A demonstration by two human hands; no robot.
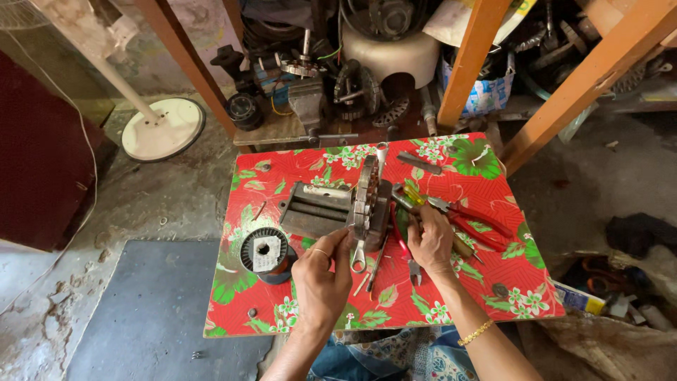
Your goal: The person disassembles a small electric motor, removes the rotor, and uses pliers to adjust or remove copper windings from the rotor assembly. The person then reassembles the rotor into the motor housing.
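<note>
A low table with a red floral cover (pixel 479 282) carries a grey metal winding machine (pixel 314 208) with a round stator-like metal disc (pixel 370 201) mounted on its right end. My left hand (pixel 321 275) reaches up to the lower edge of that disc, fingers pinched near it; a ring is on one finger. My right hand (pixel 430 240) rests beside the disc's right side, fingers curled over a tool handle among the tools there; what exactly it grips is hard to tell. A spool of copper wire (pixel 264 252) stands left of my left hand.
Red-handled pliers (pixel 476 222), a yellow-handled screwdriver (pixel 412 195), a spanner (pixel 358 257) and small cutters (pixel 409 257) lie on the table. Orange wooden shelf posts (pixel 469 63) and motor parts (pixel 338 85) stand behind. A white fan base (pixel 162 127) and a dark mat (pixel 155 303) are on the left floor.
</note>
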